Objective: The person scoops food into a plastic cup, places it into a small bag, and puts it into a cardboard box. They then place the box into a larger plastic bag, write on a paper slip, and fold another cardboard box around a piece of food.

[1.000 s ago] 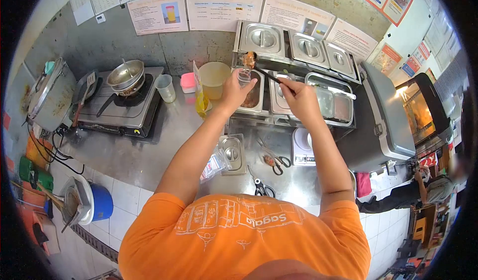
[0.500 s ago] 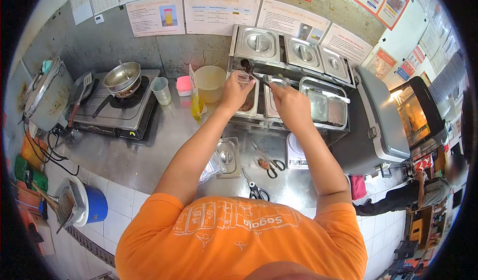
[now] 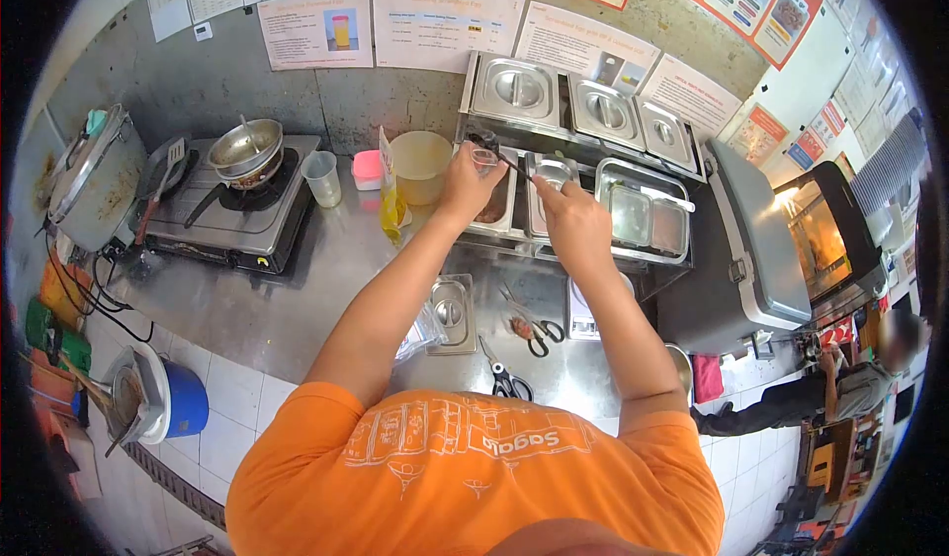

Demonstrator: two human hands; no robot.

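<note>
Over the front-left food pan (image 3: 491,214), which has brownish food in it, my left hand (image 3: 467,190) grips a small clear plastic cup (image 3: 484,159). My right hand (image 3: 578,222) is closed around the handle of a black spoon (image 3: 519,169). The spoon slants up and left, its dark head at the cup's far rim. Below my right hand's fingers is a second metal pan (image 3: 554,168). A wider metal pan (image 3: 615,192) with containers inside sits to the right.
Lidded pans (image 3: 516,89) line the back row. Left stand a yellow packet (image 3: 388,200), a cream tub (image 3: 423,156), a plastic cup (image 3: 321,178) and a gas stove (image 3: 242,222). Scissors (image 3: 509,380), a pan lid (image 3: 452,316) and a scale (image 3: 583,314) lie nearer me. A person (image 3: 840,383) is at far right.
The spoon's head has come down and closer to the cup in my left hand. My right hand has shifted slightly down and left.
</note>
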